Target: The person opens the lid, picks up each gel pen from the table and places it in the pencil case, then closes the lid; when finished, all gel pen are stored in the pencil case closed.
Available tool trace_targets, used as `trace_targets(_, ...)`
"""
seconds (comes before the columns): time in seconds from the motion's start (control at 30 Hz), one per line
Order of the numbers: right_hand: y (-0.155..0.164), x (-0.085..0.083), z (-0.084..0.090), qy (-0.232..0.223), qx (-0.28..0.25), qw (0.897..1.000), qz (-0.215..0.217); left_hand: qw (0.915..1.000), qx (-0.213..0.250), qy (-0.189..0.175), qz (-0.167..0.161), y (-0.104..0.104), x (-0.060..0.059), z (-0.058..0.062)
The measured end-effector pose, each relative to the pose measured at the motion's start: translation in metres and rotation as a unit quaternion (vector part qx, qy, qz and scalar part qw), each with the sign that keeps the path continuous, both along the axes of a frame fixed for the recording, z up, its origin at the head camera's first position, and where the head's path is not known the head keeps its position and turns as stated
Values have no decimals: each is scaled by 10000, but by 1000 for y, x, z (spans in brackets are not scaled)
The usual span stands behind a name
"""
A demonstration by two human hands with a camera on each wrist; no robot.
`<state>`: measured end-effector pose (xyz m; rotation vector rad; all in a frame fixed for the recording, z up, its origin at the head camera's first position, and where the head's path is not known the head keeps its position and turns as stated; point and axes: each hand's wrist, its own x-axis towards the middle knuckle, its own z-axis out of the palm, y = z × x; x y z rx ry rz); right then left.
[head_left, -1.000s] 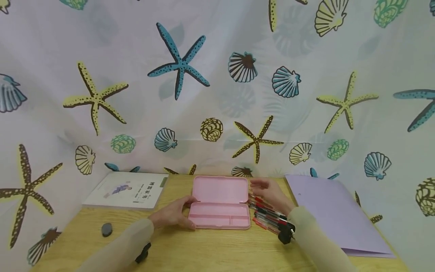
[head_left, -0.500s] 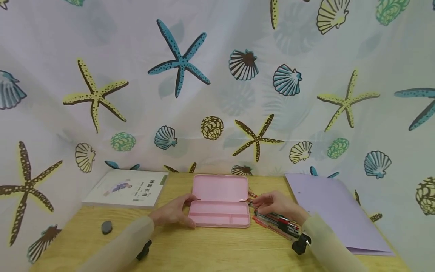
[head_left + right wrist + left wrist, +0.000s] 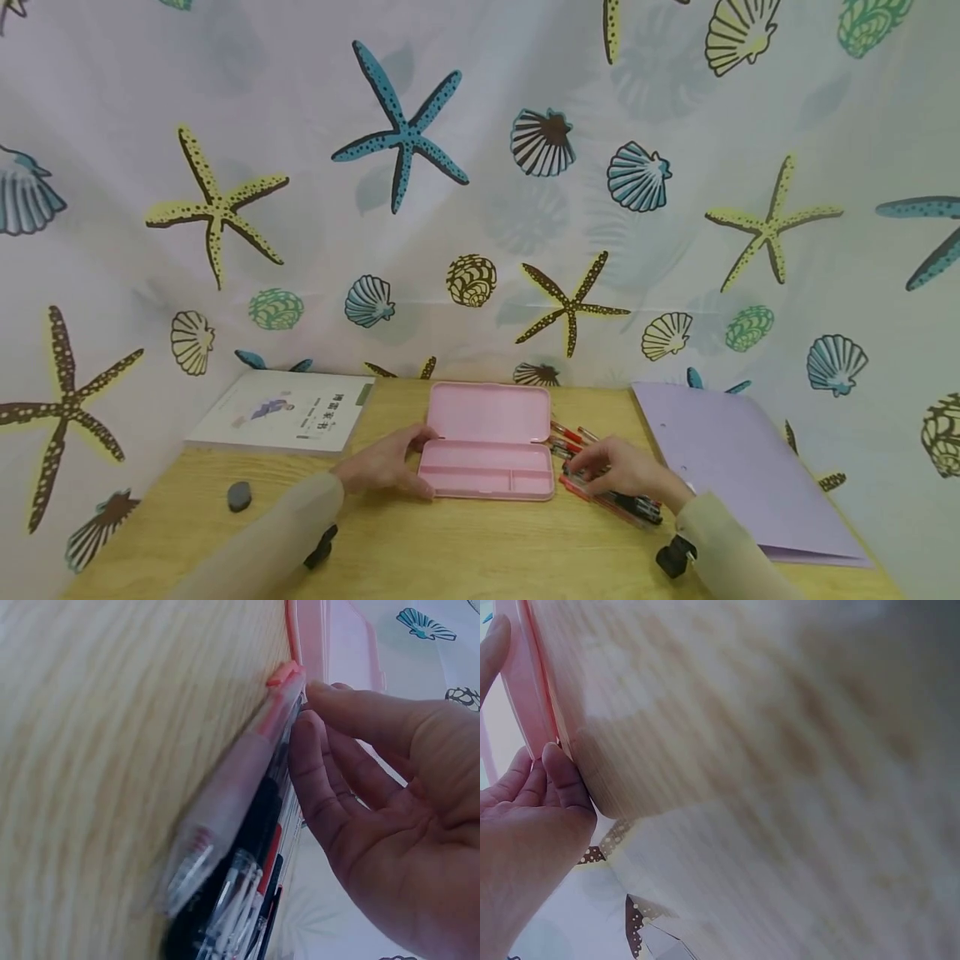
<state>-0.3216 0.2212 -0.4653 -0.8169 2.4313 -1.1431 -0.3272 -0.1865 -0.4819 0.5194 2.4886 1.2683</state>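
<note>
Two sleeved arms are reaching over a light wooden table that is standing against a backdrop printed with starfish and shells. Lying on the right side of the table is a lilac folder, and lying at the far left corner is a white book. Sitting open in the middle is a pink pencil case, its lid leaning back toward the backdrop and its shallow tray lying flat. Just beside the tray's right end a cluster of pens is lying on the wood, red and black ones side by side, some poking out toward the lid. The left hand is gripping the case's left end, thumb curling over the hinge corner and fingers pressing against the front edge; the left wrist view is showing fingertips touching the pink rim. The right hand is resting on the pens, fingers bending down over them; the right wrist view is showing fingertips touching a red-capped pen. A small grey eraser is lying well apart at the left.
</note>
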Motion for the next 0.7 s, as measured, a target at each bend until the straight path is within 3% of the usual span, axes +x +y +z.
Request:
trace_targets(0.17, 0, 1, 0, 31, 37, 10000, 21, 10000, 25, 4, -50, -1, -2, -3)
trace_targets(0.33, -2, -1, 0, 171, -18, 9998, 72, 9998, -17, 158, -156, -2, -2, 3)
trace_targets(0.7, -9, 1, -1, 706, 485, 9960, 272, 9999, -94, 43, -27, 0, 1, 1)
